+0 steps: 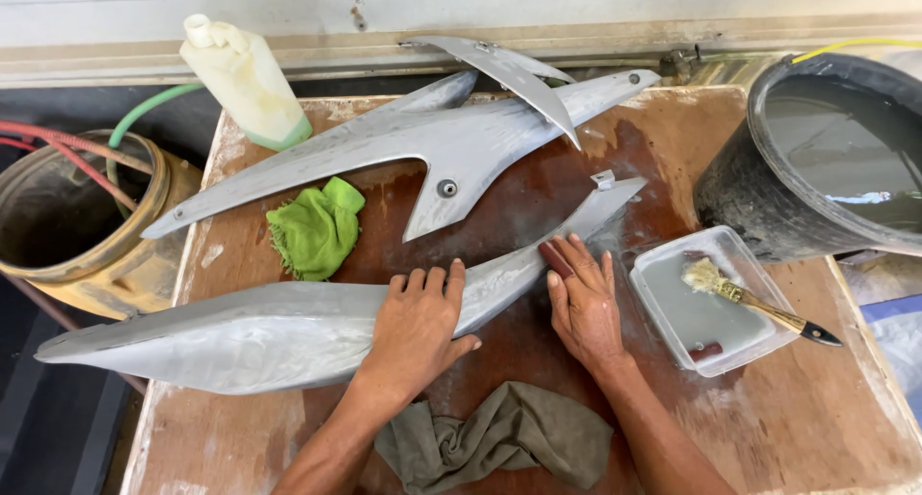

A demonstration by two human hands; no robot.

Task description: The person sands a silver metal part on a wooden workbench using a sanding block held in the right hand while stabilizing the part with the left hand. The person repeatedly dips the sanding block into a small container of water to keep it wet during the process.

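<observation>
A long grey fairing panel (230, 337) lies across the wet wooden table (797, 409), tapering to the upper right. My left hand (418, 327) lies flat on its middle, fingers spread, pressing it down. My right hand (583, 303) rests on the panel's narrow part, fingers pressed on a small dark red-brown sanding piece (554, 259). A second, forked grey panel (432, 149) lies behind, with a smaller curved grey piece (514, 72) on top of it.
A green cloth (315, 228) lies left of centre, a drab rag (499, 437) at the front edge. A clear tray (706, 298) of cloudy water holds a brush (754, 303). A black bucket of water (826, 159) stands right; a white bottle (245, 77) and yellowish drum (77, 217) left.
</observation>
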